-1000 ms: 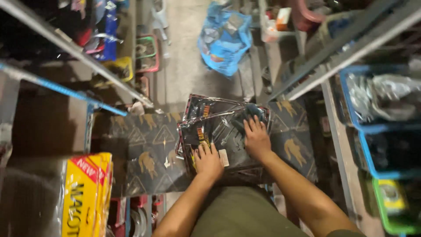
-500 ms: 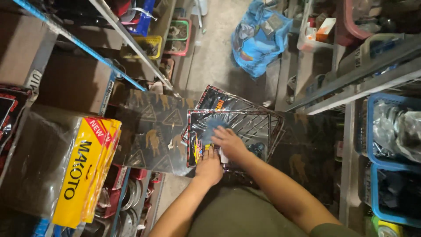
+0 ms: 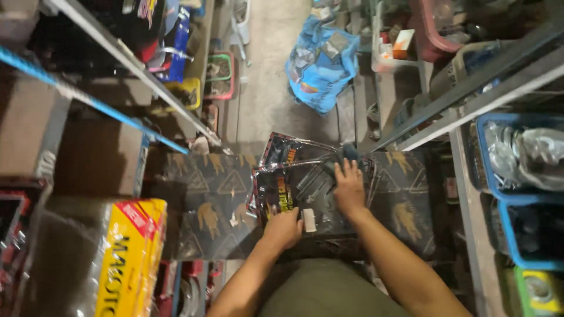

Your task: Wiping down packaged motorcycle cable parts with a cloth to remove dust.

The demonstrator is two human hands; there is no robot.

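Observation:
A stack of flat dark plastic packets [image 3: 296,176] with shiny wrapping lies on a dark patterned box [image 3: 205,205] in front of me. My left hand [image 3: 283,228] presses on the near edge of the top packet, fingers curled over it. My right hand [image 3: 349,186] lies flat on the packet's right side, fingers spread and pointing away from me. Both forearms reach down from the bottom of the view.
Metal shelf rails run along the left [image 3: 135,64] and right [image 3: 470,88]. A yellow package [image 3: 126,264] sits low left. Blue bins [image 3: 517,170] stand at the right. A blue bag [image 3: 320,64] lies on the concrete floor ahead.
The view swung left, then back right. My right hand slid left toward the middle of the packet, then returned to its right side. My left hand stayed at the near edge.

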